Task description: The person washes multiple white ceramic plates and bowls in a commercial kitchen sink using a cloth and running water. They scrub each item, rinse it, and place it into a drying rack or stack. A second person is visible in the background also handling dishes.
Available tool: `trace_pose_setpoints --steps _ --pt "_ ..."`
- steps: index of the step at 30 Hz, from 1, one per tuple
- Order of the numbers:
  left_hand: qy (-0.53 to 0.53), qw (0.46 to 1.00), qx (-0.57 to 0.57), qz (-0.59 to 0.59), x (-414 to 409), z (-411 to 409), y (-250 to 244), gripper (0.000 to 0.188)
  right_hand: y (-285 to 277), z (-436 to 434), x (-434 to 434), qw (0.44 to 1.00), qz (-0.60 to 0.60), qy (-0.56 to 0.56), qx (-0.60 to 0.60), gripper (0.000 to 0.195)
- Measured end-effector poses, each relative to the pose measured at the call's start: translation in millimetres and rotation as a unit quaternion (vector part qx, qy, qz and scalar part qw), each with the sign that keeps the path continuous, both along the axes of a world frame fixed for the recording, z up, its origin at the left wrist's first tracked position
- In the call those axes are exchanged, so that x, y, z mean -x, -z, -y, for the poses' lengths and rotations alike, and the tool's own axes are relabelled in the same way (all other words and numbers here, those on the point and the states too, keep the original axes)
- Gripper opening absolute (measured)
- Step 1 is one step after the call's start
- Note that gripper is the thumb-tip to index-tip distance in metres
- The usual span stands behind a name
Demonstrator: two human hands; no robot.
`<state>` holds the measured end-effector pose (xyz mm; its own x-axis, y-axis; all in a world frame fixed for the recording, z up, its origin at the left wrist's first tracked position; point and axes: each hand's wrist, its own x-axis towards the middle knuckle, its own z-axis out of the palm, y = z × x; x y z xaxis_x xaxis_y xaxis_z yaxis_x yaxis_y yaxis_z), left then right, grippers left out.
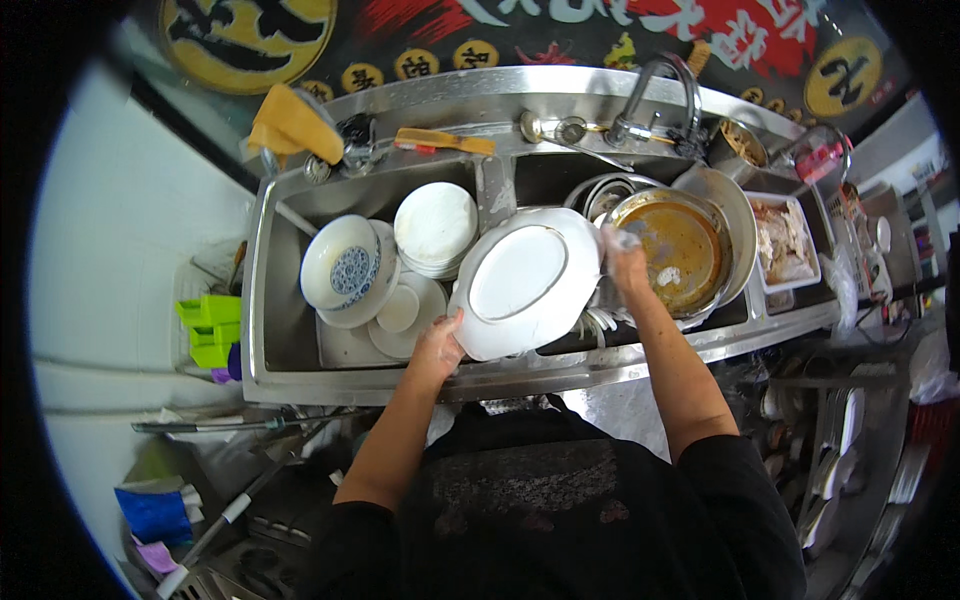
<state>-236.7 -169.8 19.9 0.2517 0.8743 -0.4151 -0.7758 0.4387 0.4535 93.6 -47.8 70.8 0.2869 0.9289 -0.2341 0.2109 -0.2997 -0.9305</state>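
Note:
A large white oval platter point(517, 274) is tilted over the divider of a steel double sink, its underside and foot ring facing me. My left hand point(439, 346) grips its lower left edge. At its right edge, my right hand point(625, 259) is blurred, with something pale and translucent, perhaps a wet cloth or suds, at the fingers; whether it grips the rim I cannot tell. Left of the platter are stacked white plates point(436, 221), a blue-patterned white bowl point(341, 262) and a small white dish point(397, 308). Beside my right hand sits a metal basin of brownish liquid point(679, 247).
The sink's front rim point(337, 390) runs before me. A faucet point(637, 127) and a ladle point(532, 127) are at the back ledge, with a wooden-handled brush point(446, 141) further left. A white tray of pale food point(784, 240) stands right of the basin.

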Motion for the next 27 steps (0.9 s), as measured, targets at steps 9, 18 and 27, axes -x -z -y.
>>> trace_pose_setpoints --steps 9,18,27 --pt "-0.043 0.988 0.034 -0.145 11.2 -7.9 7.3 0.038 -26.1 59.7 128.6 0.883 0.169 -0.344 -0.272 0.041" --pt "0.008 0.947 -0.084 -0.309 19.8 4.4 10.1 0.033 2.7 20.1 203.7 0.776 0.459 -0.427 -0.07 0.031" --pt "-0.033 0.981 0.011 -0.19 6.5 2.6 -3.1 0.033 41.6 10.8 82.2 0.85 0.487 -0.199 -0.01 0.029"
